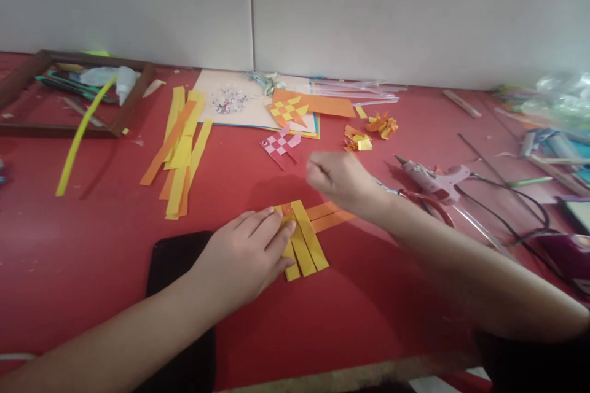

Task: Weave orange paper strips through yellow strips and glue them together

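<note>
My left hand (246,249) lies over a small weave of paper strips, its fingers stretched out and pressing on the left part. Several yellow paper strips (305,245) run toward me there, and orange paper strips (329,216) stick out on the right. My right hand (338,178) is closed in a fist just above and right of the weave; whatever it holds, if anything, is hidden. Beyond the weave are a pink checkered paper fish (280,145) and an orange and yellow woven paper fish (288,112).
Loose paper strips (182,153) lie at left, near a wooden frame (133,98) holding a glue bottle (125,83). A dark phone-like slab (177,258) is under my left forearm. Scissors (428,202) and a pink glue gun (437,181) with its cable lie right. Crumpled paper scraps (382,126) sit behind.
</note>
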`<state>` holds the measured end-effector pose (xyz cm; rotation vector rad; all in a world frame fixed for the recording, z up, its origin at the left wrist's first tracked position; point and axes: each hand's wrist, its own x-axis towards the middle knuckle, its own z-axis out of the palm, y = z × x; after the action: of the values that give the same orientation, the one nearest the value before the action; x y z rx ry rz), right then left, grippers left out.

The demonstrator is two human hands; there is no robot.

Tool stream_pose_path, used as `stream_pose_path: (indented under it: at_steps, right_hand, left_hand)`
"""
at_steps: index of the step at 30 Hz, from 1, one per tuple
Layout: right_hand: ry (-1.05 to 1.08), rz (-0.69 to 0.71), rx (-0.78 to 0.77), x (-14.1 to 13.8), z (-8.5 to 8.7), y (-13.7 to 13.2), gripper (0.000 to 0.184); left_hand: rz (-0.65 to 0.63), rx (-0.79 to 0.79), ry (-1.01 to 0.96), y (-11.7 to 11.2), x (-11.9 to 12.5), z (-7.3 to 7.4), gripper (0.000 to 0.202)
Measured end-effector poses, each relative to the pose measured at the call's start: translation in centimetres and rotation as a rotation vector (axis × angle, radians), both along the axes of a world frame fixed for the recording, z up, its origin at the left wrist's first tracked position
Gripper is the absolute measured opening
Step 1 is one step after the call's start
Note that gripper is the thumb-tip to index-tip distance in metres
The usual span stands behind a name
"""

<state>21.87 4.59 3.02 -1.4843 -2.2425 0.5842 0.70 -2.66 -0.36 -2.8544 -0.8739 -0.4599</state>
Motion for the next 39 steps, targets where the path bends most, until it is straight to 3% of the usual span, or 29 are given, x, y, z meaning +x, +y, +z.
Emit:
stream_pose_path:
  at_steps: [3, 6, 9, 17, 22, 27, 34, 39]
  right_hand:
    - [-0.093, -0.148, 0.141, 2.2, 1.0, 1.5, 0.029]
    - [-0.279, -0.244, 0.192, 5.1, 1.2, 2.9, 0.012]
    - [-0.416, -0.269, 0.183, 7.2, 0.7, 3.5, 0.033]
    - [-0.382, -0.498, 0.151, 8.5, -0.1, 3.1, 0.031]
    - [-0.363, -0.504, 0.147, 8.7, 0.1, 2.7, 0.027]
    - [-0.341, -0.456, 0.268, 8.6, 0.4, 3.2, 0.013]
    - [-0.39, -0.589, 0.232, 9.1, 0.3, 4.2, 0.03]
    - [-0.395, -0.537, 0.271, 9.7, 0.2, 3.9, 0.026]
  left_hand:
    - [-0.002, -0.013, -0.011, 0.1, 0.0, -0.1, 0.037]
    - [0.006, -0.03, -0.073, 0.2, -0.1, -0.1, 0.035]
    - [0.031, -0.092, -0.152, 0.5, -0.3, -0.1, 0.032]
    - [0.049, -0.205, -0.201, 1.0, -0.4, -0.2, 0.028]
    - [0.078, -0.264, -0.215, 1.0, -0.5, -0.2, 0.028]
    - [0.075, -0.265, -0.221, 1.0, -0.5, -0.1, 0.027]
    - [0.071, -0.26, -0.211, 0.9, -0.7, -0.2, 0.028]
    - [0.078, -0.269, -0.208, 1.0, -0.6, -0.1, 0.028]
